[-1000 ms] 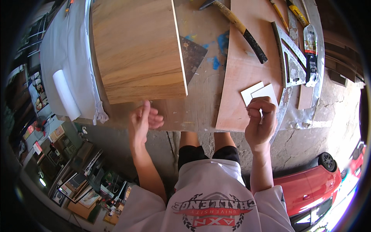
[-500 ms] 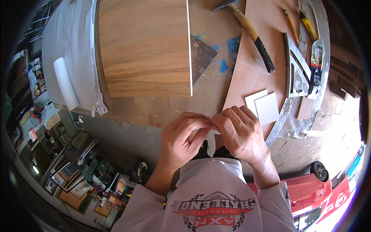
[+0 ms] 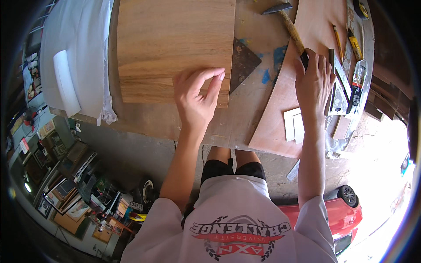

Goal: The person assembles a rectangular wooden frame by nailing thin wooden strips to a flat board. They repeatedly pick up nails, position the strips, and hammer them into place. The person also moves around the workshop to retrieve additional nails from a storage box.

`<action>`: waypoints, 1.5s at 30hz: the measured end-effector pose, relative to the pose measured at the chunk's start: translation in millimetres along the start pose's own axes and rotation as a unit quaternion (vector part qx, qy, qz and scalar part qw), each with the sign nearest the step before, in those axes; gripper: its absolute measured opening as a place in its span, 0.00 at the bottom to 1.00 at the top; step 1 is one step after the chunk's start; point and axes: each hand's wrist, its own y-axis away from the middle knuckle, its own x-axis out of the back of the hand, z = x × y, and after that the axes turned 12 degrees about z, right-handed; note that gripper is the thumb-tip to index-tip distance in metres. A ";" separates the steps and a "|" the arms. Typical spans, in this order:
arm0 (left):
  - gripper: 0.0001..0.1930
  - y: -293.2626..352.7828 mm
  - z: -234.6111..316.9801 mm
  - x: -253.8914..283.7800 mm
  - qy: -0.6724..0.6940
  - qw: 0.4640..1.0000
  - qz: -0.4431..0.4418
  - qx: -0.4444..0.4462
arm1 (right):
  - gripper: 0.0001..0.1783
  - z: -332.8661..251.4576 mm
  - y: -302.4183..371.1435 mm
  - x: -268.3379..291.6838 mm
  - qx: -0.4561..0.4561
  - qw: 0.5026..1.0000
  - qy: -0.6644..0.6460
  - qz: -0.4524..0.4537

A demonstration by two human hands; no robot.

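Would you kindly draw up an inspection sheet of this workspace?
Surface: workbench, marked with blue paint stains.
Job's things: hammer and flat wooden board.
Clutter: pencil, utility knife, glue tube, speed square, two white squares.
Grippers: left hand above the board, thumb and forefinger pinched, contents unclear; right hand at the hammer handle's black end, grip unclear.
Cables: nothing seen.
Surroundings: red car at lower right.

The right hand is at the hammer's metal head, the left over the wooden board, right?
No: the head view shows the right hand at the black handle end of the hammer; the left hand is over the wooden board.
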 end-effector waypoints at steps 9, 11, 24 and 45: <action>0.05 -2.7 -8.8 -9.7 -0.018 1.000 0.009 0.003 | 0.09 -12.8 3.6 33.4 -0.160 0.947 -0.277 -0.032; 0.05 -3.9 -9.6 -8.8 -0.022 1.000 0.002 0.005 | 0.12 -20.0 23.2 47.9 -0.213 0.922 -0.322 -0.035; 0.04 -8.7 -17.7 -21.8 0.014 1.000 0.012 -0.004 | 0.16 -36.5 86.1 86.4 -0.254 0.868 -0.421 -0.068; 0.07 -1.3 -6.1 -29.7 -0.004 0.996 0.081 0.028 | 0.11 -54.5 78.6 94.4 -0.067 0.941 -0.310 -0.117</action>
